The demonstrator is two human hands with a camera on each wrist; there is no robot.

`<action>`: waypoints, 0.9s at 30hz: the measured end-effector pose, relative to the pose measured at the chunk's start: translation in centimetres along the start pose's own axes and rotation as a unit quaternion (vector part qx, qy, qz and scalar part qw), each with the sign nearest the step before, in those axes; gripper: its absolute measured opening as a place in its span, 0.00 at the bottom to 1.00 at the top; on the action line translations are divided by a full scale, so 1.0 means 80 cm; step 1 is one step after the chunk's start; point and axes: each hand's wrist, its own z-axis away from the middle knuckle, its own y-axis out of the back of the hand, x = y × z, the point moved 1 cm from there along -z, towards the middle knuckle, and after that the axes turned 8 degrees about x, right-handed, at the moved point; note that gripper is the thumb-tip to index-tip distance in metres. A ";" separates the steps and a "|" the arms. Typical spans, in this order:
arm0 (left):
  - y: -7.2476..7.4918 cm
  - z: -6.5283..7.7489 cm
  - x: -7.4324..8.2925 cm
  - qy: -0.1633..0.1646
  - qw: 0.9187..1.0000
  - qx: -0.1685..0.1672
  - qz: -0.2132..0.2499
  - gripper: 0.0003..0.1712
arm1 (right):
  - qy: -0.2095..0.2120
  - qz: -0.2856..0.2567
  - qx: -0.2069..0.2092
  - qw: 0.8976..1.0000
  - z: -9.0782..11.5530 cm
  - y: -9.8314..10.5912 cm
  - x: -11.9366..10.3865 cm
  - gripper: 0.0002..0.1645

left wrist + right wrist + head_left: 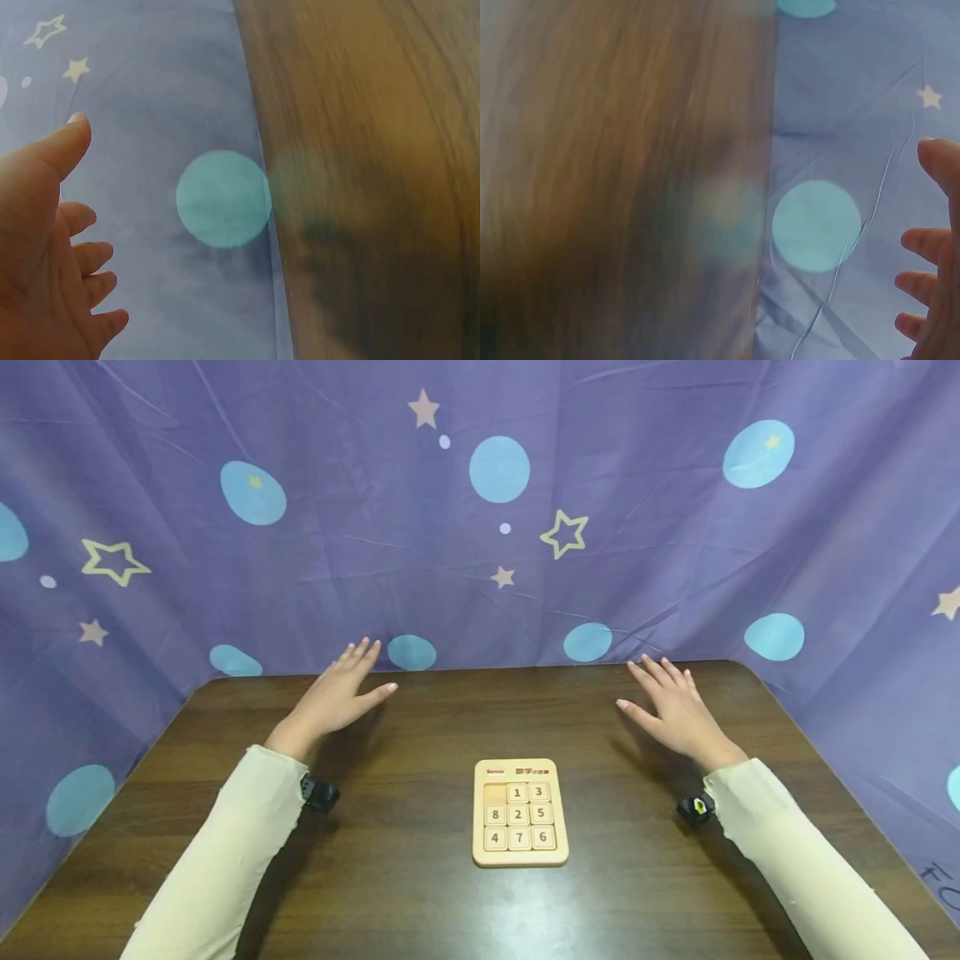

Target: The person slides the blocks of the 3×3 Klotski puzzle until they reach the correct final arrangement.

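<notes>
A cream sliding number puzzle (521, 858) lies flat on the table, in the middle between both hands. Its tiles read 1, 3 in the top row, 8, 2, 5 in the middle and 4, 7, 6 at the bottom; the top-left slot holds no tile. My left hand (333, 697) hovers over the table's far left part, fingers extended and thumb apart, holding nothing. Over the far right part is my right hand (678, 714), likewise spread and holding nothing. Each wrist view shows its hand's thumb and fingers against the curtain, with no puzzle in sight.
The dark wooden table (420, 893) ends at a purple curtain (637, 443) printed with stars and blue circles, which hangs right behind its far edge. Small black devices sit on the left wrist (321, 795) and right wrist (696, 809), below the pale sleeves.
</notes>
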 end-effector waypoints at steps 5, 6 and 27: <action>-0.010 0.004 0.010 -0.019 0.999 0.005 0.045 0.47 | 0.019 -0.026 0.003 0.999 0.007 -0.006 -0.012 0.41; -0.012 0.005 0.013 -0.022 0.998 0.004 0.056 0.47 | 0.021 -0.033 0.002 0.999 0.009 -0.007 -0.013 0.41; -0.069 0.053 0.069 -0.075 0.971 -0.033 0.224 0.49 | 0.058 -0.171 -0.033 0.983 0.036 -0.030 -0.060 0.39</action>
